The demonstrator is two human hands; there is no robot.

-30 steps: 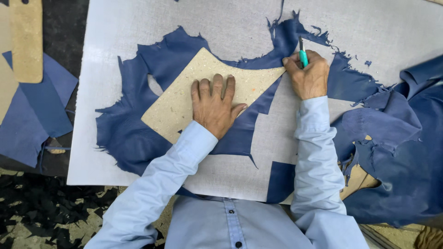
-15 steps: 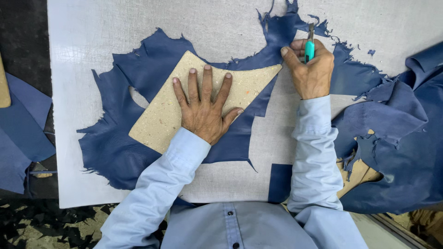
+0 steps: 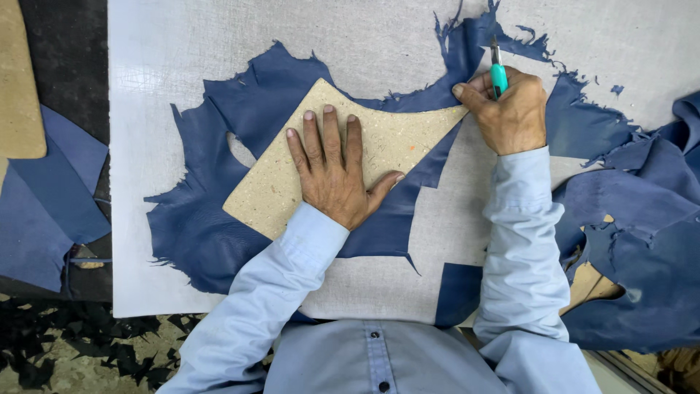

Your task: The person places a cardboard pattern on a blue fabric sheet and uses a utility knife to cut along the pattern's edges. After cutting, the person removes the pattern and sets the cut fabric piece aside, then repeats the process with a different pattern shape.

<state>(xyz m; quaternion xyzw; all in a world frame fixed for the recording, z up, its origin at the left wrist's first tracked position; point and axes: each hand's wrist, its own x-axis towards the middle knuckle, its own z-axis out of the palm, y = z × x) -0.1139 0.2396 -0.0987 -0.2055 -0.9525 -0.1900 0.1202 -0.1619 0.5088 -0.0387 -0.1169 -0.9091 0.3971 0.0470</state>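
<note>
Template: tan cardboard pattern (image 3: 379, 149) lay flat on blue leather (image 3: 219, 226), mid-board.
Left hand (image 3: 335, 175): spread wide, palm down, pressed on pattern.
Right hand (image 3: 510, 113): closed around teal-handled knife (image 3: 497, 73), blade up at pattern's right tip.
Board: grey cutting board (image 3: 182, 58) carried leather.
Right edge: heaped blue leather pieces (image 3: 642, 241).
Left edge: more blue offcuts (image 3: 44, 197).

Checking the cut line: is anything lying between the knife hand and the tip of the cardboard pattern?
Nothing visible: the right hand with the teal knife sits right at the pattern tip on the blue leather.
</note>
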